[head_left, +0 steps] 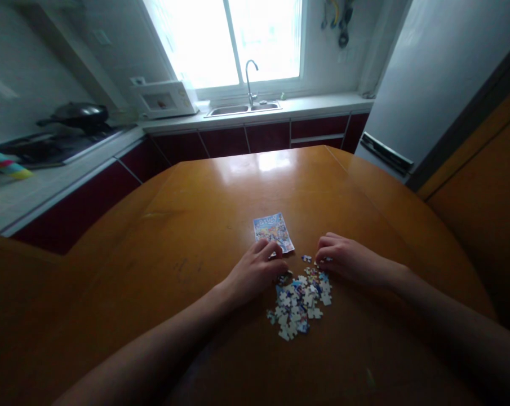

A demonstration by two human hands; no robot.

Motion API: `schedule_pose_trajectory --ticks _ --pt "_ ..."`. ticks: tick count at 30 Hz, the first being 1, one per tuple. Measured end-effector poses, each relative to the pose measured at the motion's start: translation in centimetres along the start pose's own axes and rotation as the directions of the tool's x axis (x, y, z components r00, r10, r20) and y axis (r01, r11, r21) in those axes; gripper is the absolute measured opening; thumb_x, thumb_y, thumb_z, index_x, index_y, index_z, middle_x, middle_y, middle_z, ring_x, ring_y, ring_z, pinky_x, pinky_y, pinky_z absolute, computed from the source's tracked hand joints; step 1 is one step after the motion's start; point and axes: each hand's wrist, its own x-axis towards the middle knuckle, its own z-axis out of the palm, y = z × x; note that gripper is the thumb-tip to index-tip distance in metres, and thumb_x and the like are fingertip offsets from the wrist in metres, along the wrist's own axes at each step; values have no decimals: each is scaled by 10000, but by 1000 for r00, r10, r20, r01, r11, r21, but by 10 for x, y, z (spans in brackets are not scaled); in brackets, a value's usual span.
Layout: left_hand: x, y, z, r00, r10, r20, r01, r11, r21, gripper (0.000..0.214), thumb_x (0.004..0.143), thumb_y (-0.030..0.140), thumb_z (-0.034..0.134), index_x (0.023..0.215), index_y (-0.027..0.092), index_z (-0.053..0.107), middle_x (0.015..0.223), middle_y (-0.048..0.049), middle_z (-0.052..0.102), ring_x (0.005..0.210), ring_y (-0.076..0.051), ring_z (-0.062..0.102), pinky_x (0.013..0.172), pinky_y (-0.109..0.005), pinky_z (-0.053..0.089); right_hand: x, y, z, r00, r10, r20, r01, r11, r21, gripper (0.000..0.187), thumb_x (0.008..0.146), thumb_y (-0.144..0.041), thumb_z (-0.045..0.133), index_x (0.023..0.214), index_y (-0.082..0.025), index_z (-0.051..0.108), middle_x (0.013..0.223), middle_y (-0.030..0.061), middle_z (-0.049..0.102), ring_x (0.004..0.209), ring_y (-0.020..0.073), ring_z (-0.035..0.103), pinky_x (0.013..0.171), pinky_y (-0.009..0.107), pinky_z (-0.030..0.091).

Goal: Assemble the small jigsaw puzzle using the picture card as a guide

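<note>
A heap of small jigsaw pieces (pixel 300 301) lies on the wooden table (pixel 204 225) in front of me. Just beyond it is a small colourful picture card (pixel 273 230). My left hand (pixel 257 269) rests at the heap's upper left, fingers curled down onto the table near the card's lower edge. My right hand (pixel 343 259) sits at the heap's upper right, fingertips pinched together over a few loose pieces (pixel 307 258). What either hand holds, if anything, is too small to make out.
Past the table runs a kitchen counter with a sink and tap (pixel 249 104) under a bright window, a white microwave (pixel 164 98), and a stove with a black pan (pixel 79 115) at left. A grey fridge (pixel 428 79) stands at right.
</note>
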Motion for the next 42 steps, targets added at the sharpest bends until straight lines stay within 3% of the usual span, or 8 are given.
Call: schedule_pose_trajectory --ticks 5,11,16,21,24,31,37,42 --pt "0 0 5 993 -106 -49 99 987 -130 119 949 287 636 883 220 708 1082 -65 585 1047 -232 489 932 -400 488 2 -4 0 999 -2 -44 -1 998 -61 227 985 -162 515 833 -202 680 880 56 623 834 181 518 730 312 444" --pt "1 -3 10 967 -224 -120 203 965 -169 64 878 265 728 902 211 705 1082 -63 564 1059 -237 477 929 -411 484 3 3 8 993 79 -88 -85 994 -65 115 925 -166 625 863 -213 709 918 60 636 888 190 543 774 317 448" --pt "-1 4 0 983 -118 -138 86 972 -217 80 934 274 670 907 240 737 989 -50 586 969 -199 495 852 -337 468 -2 -3 2 995 60 -85 -61 998 -10 103 936 -195 628 916 -222 725 924 54 636 875 177 558 759 311 450" --pt "-11 16 -16 996 50 80 -26 960 -278 247 842 445 767 998 256 736 1019 -43 639 967 -203 543 870 -343 465 -7 -30 -4 991 -100 86 89 988 127 94 900 -325 712 927 -235 724 1004 35 662 940 169 579 815 307 473" --pt "-17 17 -17 989 95 113 -61 961 -271 332 816 499 776 1032 252 730 991 -37 664 922 -200 566 845 -346 465 -6 -39 1 980 -155 122 141 983 116 74 901 -294 711 943 -234 724 1066 31 681 1017 183 586 922 350 460" --pt "-19 16 -16 988 88 127 -42 945 -323 132 958 326 642 967 239 741 898 -22 677 852 -161 581 799 -323 454 -4 -38 7 983 -144 114 135 987 85 83 943 -214 637 932 -223 719 1046 32 697 974 172 599 881 333 472" --pt "-21 12 -20 993 19 116 27 922 -387 99 942 286 660 946 235 743 915 -30 680 876 -162 571 780 -301 461 -3 -38 7 981 -173 85 165 982 97 104 948 -178 604 893 -213 685 1051 37 687 956 161 592 871 318 463" --pt "-23 5 -21 998 -35 54 51 941 -335 92 923 270 679 864 205 705 886 -26 664 879 -157 558 771 -282 462 -3 -36 11 995 -95 43 93 994 58 150 969 -214 575 847 -192 658 921 46 655 857 161 557 757 303 448"
